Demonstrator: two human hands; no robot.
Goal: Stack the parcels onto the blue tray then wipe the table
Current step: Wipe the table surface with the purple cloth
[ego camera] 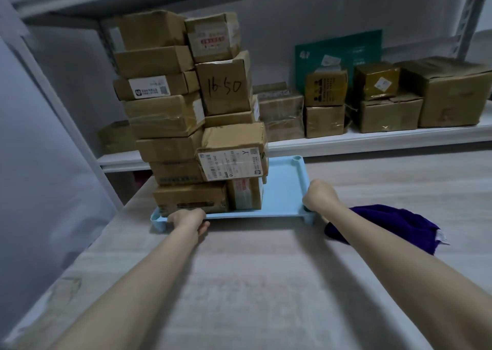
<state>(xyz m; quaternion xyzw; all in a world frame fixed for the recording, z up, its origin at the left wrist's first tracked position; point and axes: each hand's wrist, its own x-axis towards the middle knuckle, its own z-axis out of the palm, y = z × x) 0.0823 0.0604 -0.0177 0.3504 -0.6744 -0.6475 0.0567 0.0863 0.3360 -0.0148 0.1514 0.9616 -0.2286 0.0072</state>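
A light blue tray (286, 190) stands on the pale wooden table (266, 283), towards its far left. Several brown cardboard parcels (191, 104) are piled high in two columns on the tray's left half; the right half is bare. My left hand (187, 218) grips the tray's near edge at the left. My right hand (320, 194) holds the tray's near right corner. A dark purple cloth (394, 224) lies crumpled on the table just right of my right forearm.
Behind the table a white shelf (372, 139) carries more cardboard boxes (386, 96) and a green board (338, 48). A white wall panel (40, 150) and a shelf post run along the left side.
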